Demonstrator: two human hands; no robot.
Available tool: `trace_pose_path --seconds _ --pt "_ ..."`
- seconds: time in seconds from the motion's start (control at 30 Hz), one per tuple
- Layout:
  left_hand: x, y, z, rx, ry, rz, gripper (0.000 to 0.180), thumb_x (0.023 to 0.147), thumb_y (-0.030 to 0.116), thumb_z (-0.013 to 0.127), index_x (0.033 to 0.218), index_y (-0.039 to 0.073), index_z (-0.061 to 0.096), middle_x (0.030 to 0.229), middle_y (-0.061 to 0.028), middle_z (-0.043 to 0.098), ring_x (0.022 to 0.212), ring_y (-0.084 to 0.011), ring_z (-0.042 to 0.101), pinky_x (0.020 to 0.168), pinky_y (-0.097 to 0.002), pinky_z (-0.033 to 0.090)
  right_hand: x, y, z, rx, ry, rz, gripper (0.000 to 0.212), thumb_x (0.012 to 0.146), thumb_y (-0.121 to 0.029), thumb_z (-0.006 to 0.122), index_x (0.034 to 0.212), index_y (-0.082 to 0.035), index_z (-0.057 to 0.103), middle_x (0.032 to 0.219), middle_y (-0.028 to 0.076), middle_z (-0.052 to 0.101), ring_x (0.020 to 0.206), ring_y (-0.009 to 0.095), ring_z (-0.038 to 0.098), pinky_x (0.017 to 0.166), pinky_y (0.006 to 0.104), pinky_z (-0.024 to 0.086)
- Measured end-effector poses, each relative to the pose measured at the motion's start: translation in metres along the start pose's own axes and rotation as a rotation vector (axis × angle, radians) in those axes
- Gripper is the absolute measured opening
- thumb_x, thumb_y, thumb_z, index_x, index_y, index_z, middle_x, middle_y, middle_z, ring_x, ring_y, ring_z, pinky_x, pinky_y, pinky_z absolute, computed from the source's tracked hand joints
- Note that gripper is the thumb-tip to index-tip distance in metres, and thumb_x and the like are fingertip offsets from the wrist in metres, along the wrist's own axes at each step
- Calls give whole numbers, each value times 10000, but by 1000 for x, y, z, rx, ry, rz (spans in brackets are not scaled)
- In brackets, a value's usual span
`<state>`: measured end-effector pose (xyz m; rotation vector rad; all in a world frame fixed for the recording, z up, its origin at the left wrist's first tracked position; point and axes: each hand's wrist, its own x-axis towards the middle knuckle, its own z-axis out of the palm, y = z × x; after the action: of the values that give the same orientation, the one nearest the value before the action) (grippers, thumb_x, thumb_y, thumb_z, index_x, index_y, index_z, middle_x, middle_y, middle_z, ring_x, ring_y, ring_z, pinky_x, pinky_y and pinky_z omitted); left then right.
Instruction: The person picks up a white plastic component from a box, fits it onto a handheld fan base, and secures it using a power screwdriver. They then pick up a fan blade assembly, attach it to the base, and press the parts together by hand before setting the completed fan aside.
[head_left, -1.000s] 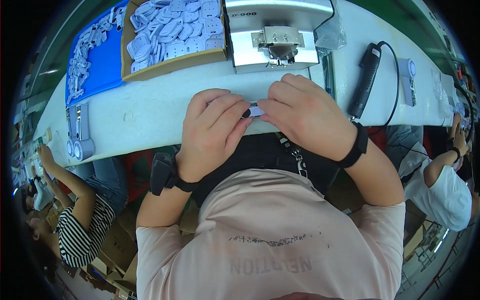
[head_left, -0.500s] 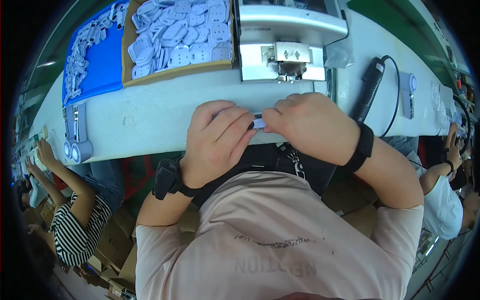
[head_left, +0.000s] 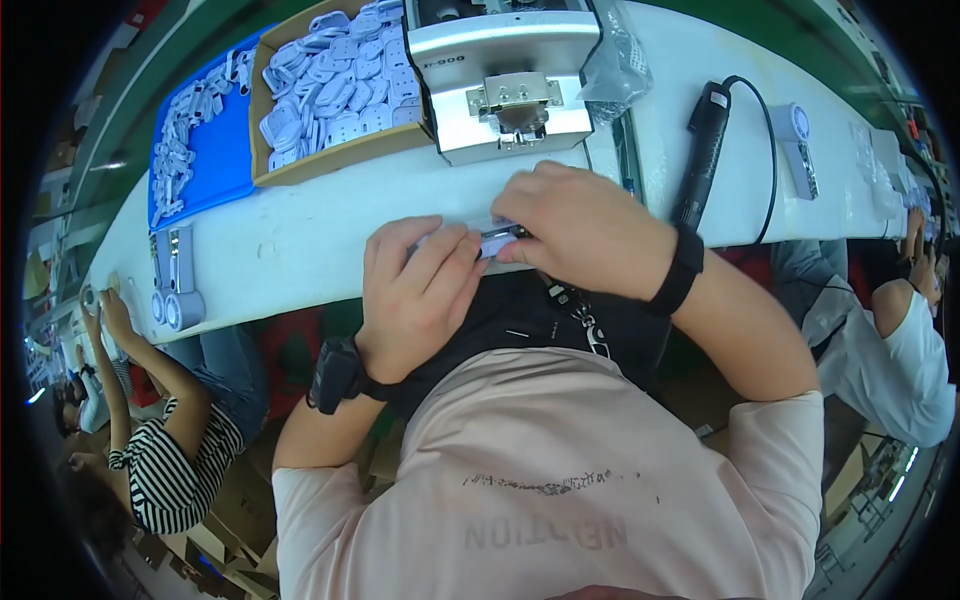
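In front of me, at the table's near edge, both hands hold a small white plastic device (head_left: 494,242) with a dark strip along its side. My left hand (head_left: 418,295) has its fingers wrapped round the left end and hides most of it. At the right end, my right hand (head_left: 590,228) grips with thumb and fingers pressed on it. Just beyond the hands stands a silver machine (head_left: 515,112) with a metal fixture on its front. A black corded hand tool (head_left: 703,150), apparently an electric screwdriver, lies to the right.
At the back left are a cardboard box (head_left: 345,145) of white plastic covers and a blue tray (head_left: 215,140) with small white parts. White round-headed devices (head_left: 183,305) lie at left, another (head_left: 797,140) at far right. Co-workers sit on both sides; clear plastic bag (head_left: 618,70) beside the machine.
The view has turned slightly, so the machine and tools appear further left. My right hand has tilted on the device, and a dark part now shows by its fingertips. Both hands keep hold.
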<state>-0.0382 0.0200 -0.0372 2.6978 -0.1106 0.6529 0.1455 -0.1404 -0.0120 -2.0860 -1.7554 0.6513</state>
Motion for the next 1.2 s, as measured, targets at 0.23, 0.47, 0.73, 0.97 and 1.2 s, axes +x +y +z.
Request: trace_pose_path --seconds 0.23,0.47,0.73,0.97,1.2 --pt "17 22 -18 117 -182 -110 462 810 194 830 1227 48 692 1114 -82 698 1081 -283 637 896 -417 509 -35 -8 45 69 397 -90 469 822 -193 823 1238 -40 669 1203 119 674 1115 338 642 971 443 518" --pt "14 12 -14 86 -386 4 513 830 233 819 1261 7 660 1052 -93 675 1006 -277 633 851 -397 515 -37 -10 55 -23 434 -106 485 815 -173 825 1255 -35 675 1223 100 680 1107 317 645 968 433 516" --pt "10 10 -12 -59 -322 -20 468 850 212 802 1249 10 664 1061 -114 674 1008 -302 625 861 -420 497 -38 -4 51 160 400 -89 455 831 -174 821 1251 -55 688 1197 96 705 1106 302 640 974 419 488" --pt "6 9 -8 -65 -293 -40 452 848 206 800 1236 11 671 1072 -121 678 1004 -320 622 868 -434 490 -34 0 44 223 308 -91 454 840 -167 821 1259 -56 686 1194 94 710 1129 313 627 994 423 456" --pt "21 0 -16 -148 -402 -72 472 826 233 815 1223 18 676 1058 -121 692 985 -324 629 860 -440 497 -32 2 46 244 350 -80 474 827 -180 831 1261 -50 692 1177 87 718 1120 302 631 983 422 460"
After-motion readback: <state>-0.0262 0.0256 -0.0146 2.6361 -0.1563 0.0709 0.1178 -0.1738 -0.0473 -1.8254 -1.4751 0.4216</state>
